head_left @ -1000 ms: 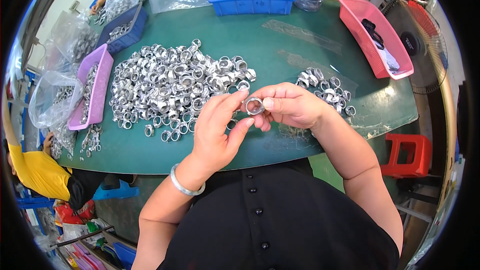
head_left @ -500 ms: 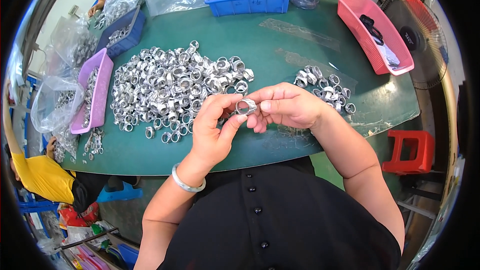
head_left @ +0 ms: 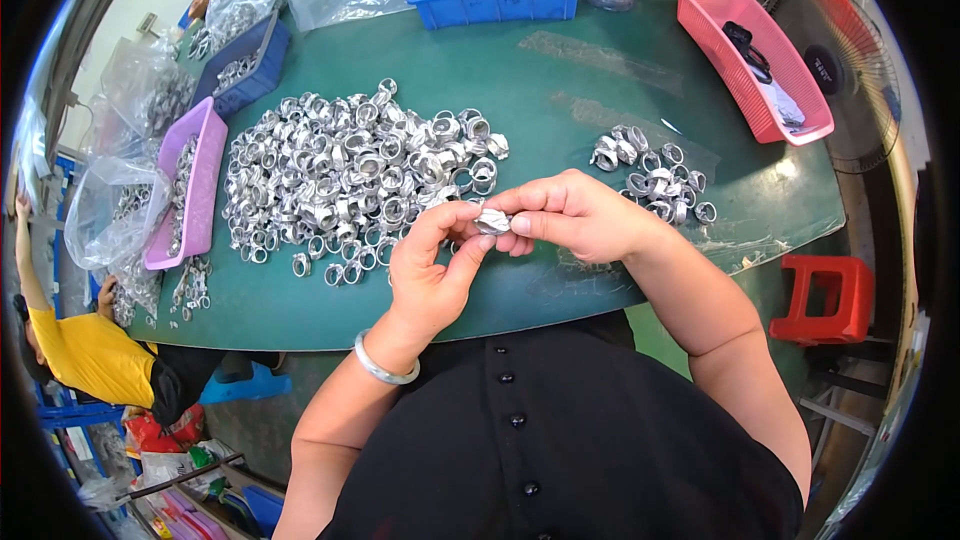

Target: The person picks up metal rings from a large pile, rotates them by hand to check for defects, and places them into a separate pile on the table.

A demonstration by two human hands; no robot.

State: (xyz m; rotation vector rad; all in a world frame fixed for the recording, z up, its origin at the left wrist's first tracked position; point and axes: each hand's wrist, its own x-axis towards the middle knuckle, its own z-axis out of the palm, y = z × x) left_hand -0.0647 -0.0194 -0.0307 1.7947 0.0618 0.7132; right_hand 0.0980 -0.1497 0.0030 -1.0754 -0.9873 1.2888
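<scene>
A silvery metal ring (head_left: 492,221) is raised over the near part of the green bench (head_left: 440,60), pinched between both hands. The left hand (head_left: 428,275) has it between thumb and fingers on one side; the right hand (head_left: 578,220) grips its other side with thumb and forefinger. A pale bracelet (head_left: 385,360) circles the left wrist. Just beyond the left hand spreads a big pile of similar rings (head_left: 350,170); a smaller cluster (head_left: 662,180) lies beyond the right hand. Farther out, a purple bin (head_left: 205,200) stands left of the pile, a blue bin (head_left: 495,8) at the far edge, both containing metal pieces, and a pink basket (head_left: 772,42) at right.
</scene>
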